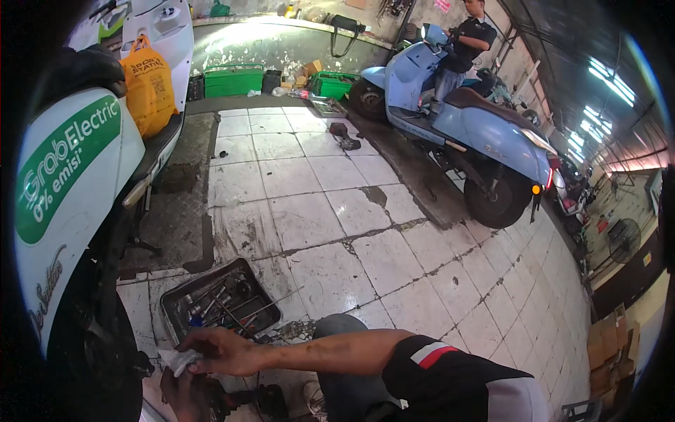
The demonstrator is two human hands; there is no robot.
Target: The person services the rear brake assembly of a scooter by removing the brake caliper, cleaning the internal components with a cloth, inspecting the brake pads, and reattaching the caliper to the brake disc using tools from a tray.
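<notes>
Crumpled white wrap (177, 360), low beside the scooter (70, 176), pinched between my right hand's (221, 349) nearly closed fingers! My left hand (186, 395) sits just below, grip unclear. Looks light, soft, tearable: take a bunched edge. Tool tray (264, 287) beyond.

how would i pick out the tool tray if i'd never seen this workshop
Start from the white scooter along the picture's left edge and look right, to the tiled floor. Just beyond the person's right hand sits a shallow, open black tray of loose tools. Its black colour sets it apart from the green boxes by the far wall.
</notes>
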